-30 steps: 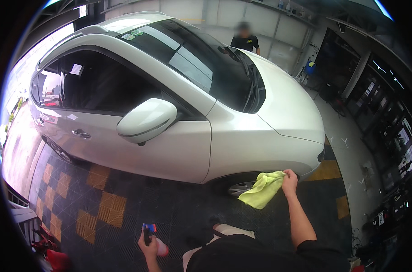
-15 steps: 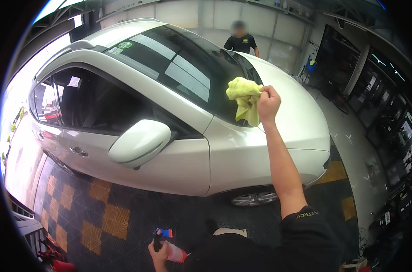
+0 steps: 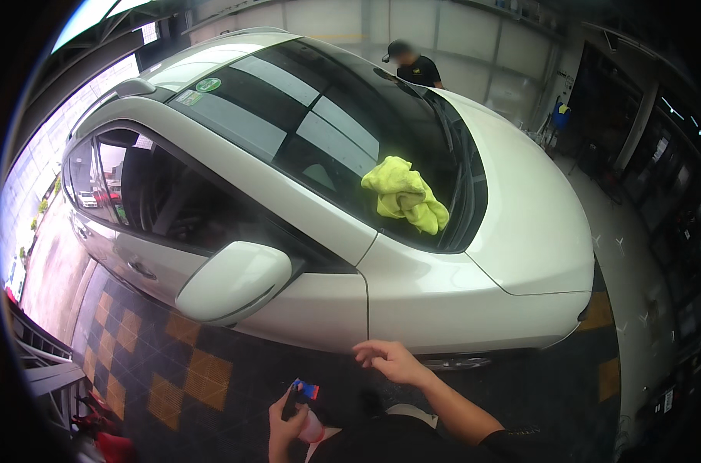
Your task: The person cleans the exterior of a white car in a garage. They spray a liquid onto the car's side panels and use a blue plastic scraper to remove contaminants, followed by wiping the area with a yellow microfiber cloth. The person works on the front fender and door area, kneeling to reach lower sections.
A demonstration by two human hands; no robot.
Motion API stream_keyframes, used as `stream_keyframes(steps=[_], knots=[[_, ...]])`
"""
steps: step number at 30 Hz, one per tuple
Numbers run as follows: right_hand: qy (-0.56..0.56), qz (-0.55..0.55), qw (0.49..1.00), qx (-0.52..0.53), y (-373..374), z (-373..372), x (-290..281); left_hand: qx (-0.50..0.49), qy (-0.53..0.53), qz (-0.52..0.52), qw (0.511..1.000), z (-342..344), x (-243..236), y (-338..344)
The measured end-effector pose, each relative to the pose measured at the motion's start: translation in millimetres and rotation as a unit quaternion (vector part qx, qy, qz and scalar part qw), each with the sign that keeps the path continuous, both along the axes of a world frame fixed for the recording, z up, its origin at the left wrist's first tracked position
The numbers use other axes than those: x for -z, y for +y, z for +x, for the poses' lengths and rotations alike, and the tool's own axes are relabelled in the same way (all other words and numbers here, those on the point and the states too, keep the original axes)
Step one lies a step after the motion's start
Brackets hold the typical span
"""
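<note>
A yellow-green cloth (image 3: 406, 194) lies crumpled on the lower windshield (image 3: 289, 147) of a white car (image 3: 435, 289), near the wipers. My right hand (image 3: 390, 363) is off the cloth and holds nothing. Its fingers are loosely bent and apart, in front of the car's front fender. Low in the view, my left hand (image 3: 285, 423) is wrapped around a spray bottle (image 3: 312, 429) with a black and blue trigger head and a pinkish body. Part of the bottle is hidden by the hand.
The car's side mirror (image 3: 235, 282) juts out toward me. Beyond the hood stands another person (image 3: 420, 71) in a dark shirt. Black and orange floor tiles (image 3: 188, 378) lie below the car. Red items (image 3: 113, 446) and a grey metal frame (image 3: 53, 378) are at lower left.
My right hand has let go of the cloth, which now rests on the windshield. That hand has come down and back toward me. My left hand still holds the spray bottle, slightly higher.
</note>
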State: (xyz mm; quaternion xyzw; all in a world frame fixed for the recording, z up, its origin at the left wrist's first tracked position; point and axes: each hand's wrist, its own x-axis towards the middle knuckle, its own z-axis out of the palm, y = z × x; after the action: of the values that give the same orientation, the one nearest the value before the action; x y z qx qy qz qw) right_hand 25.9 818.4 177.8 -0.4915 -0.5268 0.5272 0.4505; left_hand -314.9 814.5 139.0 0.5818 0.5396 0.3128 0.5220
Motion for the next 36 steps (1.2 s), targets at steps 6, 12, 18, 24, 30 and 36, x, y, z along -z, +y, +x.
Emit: stream_keyframes(steps=[6,12,18,24,30,36], knots=[[0.015,-0.09,0.995,0.036,-40.9,-6.0,27.3,0.217,0.016,0.05,0.975,45.7,-47.8,53.6],[0.022,-0.055,0.991,0.119,-39.5,-24.0,8.9,0.346,-0.034,0.074,0.935,75.7,-78.1,76.8],[0.059,-0.017,0.988,0.144,-33.0,-44.4,8.1,0.367,-0.078,0.08,0.923,74.0,-89.7,88.1],[-0.023,-0.007,0.988,0.152,-22.1,-55.2,-15.8,0.376,-0.112,0.05,0.919,64.1,-90.2,96.2],[-0.131,0.02,0.98,0.148,-9.9,-71.7,-10.4,0.402,-0.098,0.086,0.906,57.5,-100.1,102.3],[-0.142,-0.013,0.978,0.151,-9.9,-80.2,-14.2,0.397,-0.101,0.091,0.908,48.7,-97.0,105.7]])
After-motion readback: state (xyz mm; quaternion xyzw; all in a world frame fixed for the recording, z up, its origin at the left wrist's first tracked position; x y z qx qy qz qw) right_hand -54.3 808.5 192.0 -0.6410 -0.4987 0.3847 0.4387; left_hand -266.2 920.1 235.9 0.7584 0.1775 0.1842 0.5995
